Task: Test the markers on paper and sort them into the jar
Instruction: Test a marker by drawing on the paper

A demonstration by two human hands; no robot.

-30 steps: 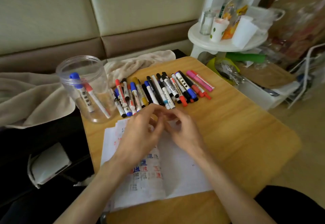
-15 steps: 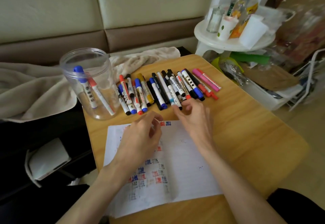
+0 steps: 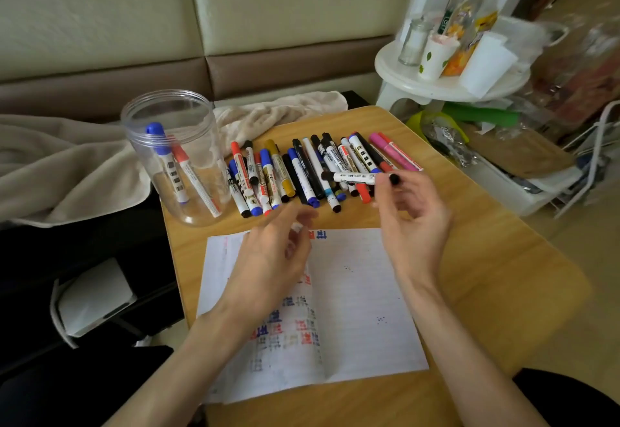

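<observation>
One black-capped marker [image 3: 355, 177] pinched in the right hand [image 3: 414, 225]; left hand [image 3: 268, 262] blurred over paper [image 3: 362, 309], grip unclear.

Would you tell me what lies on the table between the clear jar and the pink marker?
In the head view, a row of loose markers lies between the jar and the pink marker; the right hand holds a white marker crosswise over it.
</observation>
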